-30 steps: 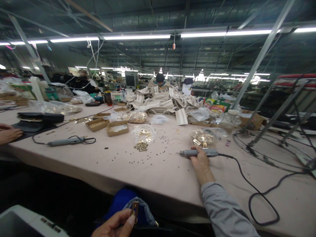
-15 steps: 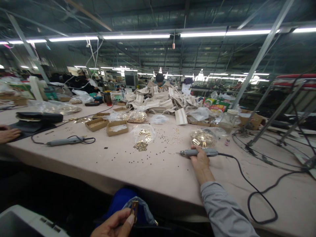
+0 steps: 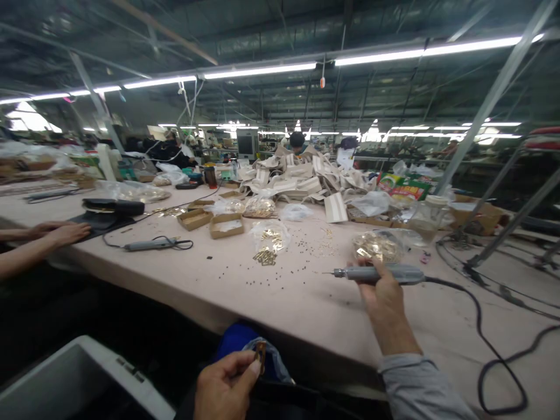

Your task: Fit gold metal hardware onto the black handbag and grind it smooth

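Low at the table's front edge, my left hand (image 3: 227,382) pinches a small brass-coloured metal plate (image 3: 261,357) between thumb and fingers. My right hand (image 3: 381,294) is wrapped round a grey electric screwdriver (image 3: 405,273), held level above the tabletop with its thin bit pointing left and its cord trailing right. Behind it lies a clear bag of gold metal fittings (image 3: 376,247). More gold plates (image 3: 265,257) are heaped mid-table by an opened plastic bag (image 3: 282,234). Tiny dark pieces, perhaps screws (image 3: 265,283), are scattered in front of them.
Another person's hands (image 3: 65,233) rest on a black item (image 3: 109,213) at the left. A second electric screwdriver (image 3: 151,245) lies nearby. Cardboard trays (image 3: 226,233), a pile of beige striped pieces (image 3: 301,175), and a plastic jar (image 3: 431,216) stand farther back. A pale bin (image 3: 87,367) is below left.
The view has swung left, showing more of the other person's arms. My right hand has lifted the screwdriver slightly off the table, nearer to me. My left hand still grips the metal plate.
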### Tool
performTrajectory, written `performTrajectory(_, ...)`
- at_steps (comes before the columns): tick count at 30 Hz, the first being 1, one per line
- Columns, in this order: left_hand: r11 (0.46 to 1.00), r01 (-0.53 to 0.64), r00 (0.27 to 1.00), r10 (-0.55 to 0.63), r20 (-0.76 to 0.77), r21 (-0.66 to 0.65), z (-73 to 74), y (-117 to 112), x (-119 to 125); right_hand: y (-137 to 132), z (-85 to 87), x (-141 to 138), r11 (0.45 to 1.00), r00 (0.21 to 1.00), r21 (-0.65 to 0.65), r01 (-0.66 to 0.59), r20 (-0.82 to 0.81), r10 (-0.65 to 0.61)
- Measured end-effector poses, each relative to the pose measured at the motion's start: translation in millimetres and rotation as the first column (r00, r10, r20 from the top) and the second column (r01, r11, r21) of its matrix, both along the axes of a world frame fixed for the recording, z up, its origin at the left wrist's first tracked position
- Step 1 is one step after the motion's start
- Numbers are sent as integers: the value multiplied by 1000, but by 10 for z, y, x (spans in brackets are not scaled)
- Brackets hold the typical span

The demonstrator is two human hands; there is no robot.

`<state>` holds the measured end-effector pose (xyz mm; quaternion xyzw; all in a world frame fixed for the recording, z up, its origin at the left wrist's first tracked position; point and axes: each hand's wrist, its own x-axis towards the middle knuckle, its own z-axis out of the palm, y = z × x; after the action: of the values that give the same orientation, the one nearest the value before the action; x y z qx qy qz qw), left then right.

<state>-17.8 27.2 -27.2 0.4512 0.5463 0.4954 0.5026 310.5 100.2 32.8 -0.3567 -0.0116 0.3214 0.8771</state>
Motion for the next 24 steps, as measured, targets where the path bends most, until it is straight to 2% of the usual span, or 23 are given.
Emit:
performTrajectory(2, 999, 40, 998, -40, -40, -10, 109, -15, 31, -215, 173, -206, 998, 998, 59, -27, 65, 23)
performTrajectory(4, 995, 80, 997, -80, -4, -62, 170, -21, 68, -427, 338, -431, 995, 989, 91, -42, 144, 29)
performTrajectory(6, 991, 97, 994, -91, 63, -94, 177, -21, 97, -623, 464, -672, 998, 977, 57, -36, 214, 23)
performTrajectory(8, 989, 110, 991, -102, 84, -94, 163, -28, 109, -793, 522, -919, 998, 964, 12, -54, 261, 49)
performTrajectory(10, 989, 123, 991, -118, 67, -78, 163, -43, 113, -919, 500, -1144, 996, 954, -22, -86, 285, 88)
performTrajectory(14, 986, 155, 986, -150, 71, -67, 215, -69, 113, -1025, 339, -1440, 988, 930, -31, -151, 336, 153)
performTrajectory(17, 984, 164, 985, -160, 63, -72, 231, -70, 117, -1044, 272, -1552, 982, 911, -2, -191, 372, 178)
performTrajectory(24, 987, 127, 992, -124, 32, -103, 171, -55, 126, -1019, 260, -1713, 968, 857, 64, -243, 482, 183)
